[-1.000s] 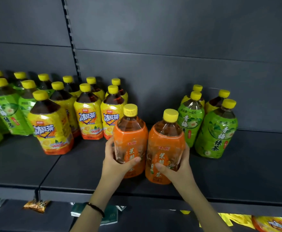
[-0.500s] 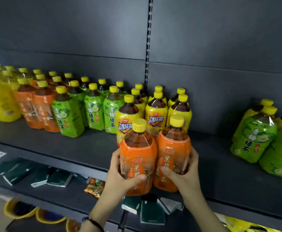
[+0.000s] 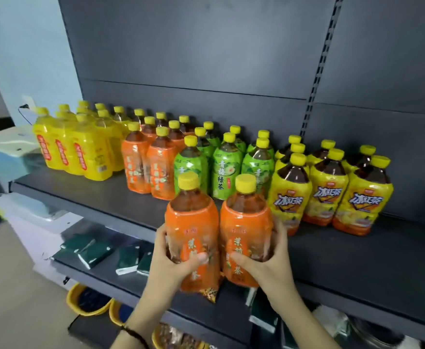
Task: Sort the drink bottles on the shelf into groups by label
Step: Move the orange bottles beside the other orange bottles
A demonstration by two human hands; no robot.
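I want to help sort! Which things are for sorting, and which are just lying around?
Job: left orange bottle in the left hand, right orange bottle in the right hand, orange group, green group, yellow group, yellow pack.
Lying about: green packets, yellow bowls below.

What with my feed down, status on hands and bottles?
Left hand grips left orange bottle, right hand right orange bottle. Both at shelf edge. Orange group back-left, green bottles directly behind.

Left front bottle [image 3: 192, 238] just beside right front bottle [image 3: 244, 235], before bottle rows [image 3: 226, 167] on shelf [image 3: 357, 260].
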